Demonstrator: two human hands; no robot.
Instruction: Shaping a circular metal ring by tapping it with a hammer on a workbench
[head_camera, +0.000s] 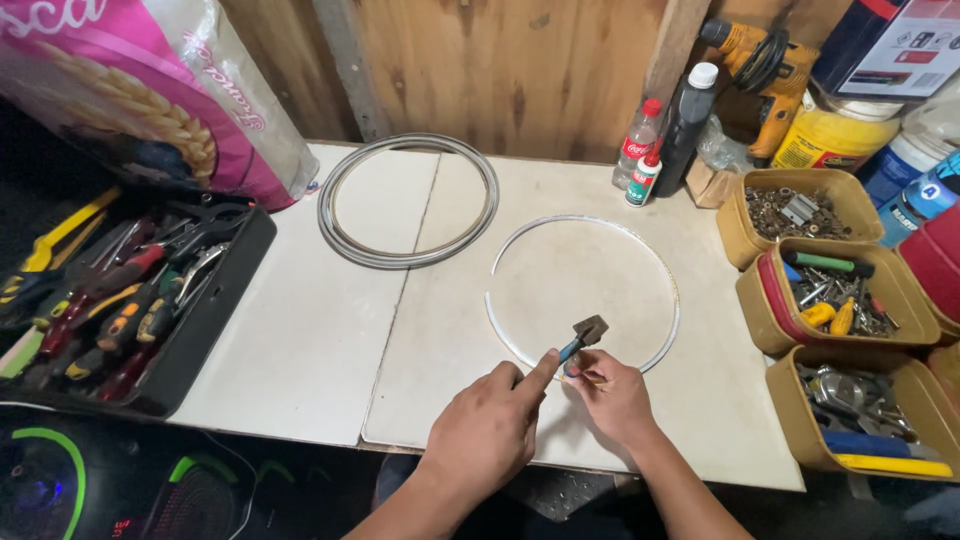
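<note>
My left hand is closed around the blue handles of a pair of pliers, whose dark jaws point up and away over the table. Beside it, my right hand pinches something small and thin just below the pliers, where the near side of a thin white wire ring passes. What exactly it pinches is hidden by the fingers. The ring lies flat on the white tabletop around the pliers' jaws.
A coil of grey cable lies behind the ring. A black tray of hand tools is at the left, with a pink bag behind it. Tan bins of screws and parts line the right. Bottles and a yellow drill stand by the wooden wall.
</note>
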